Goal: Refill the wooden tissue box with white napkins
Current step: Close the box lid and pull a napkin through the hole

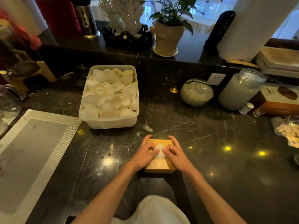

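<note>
A small wooden tissue box (160, 170) stands on the dark marble counter just in front of me. A white napkin (159, 151) pokes up in a point from the middle of its top, and more white paper shows at the near side. My left hand (144, 155) lies over the box's left half, its fingertips pinching the napkin's left edge. My right hand (175, 153) covers the right half, fingertips on the napkin's right edge. Both hands hide much of the lid.
A white plastic tub (111, 122) of small white lids or cups stands beyond the box to the left. A grey placemat (32, 152) lies at far left. Bagged cup stacks (241, 89), a bagged bowl (196, 92) and boxes (278, 101) crowd the right rear. A raised ledge carries a potted plant (168, 38).
</note>
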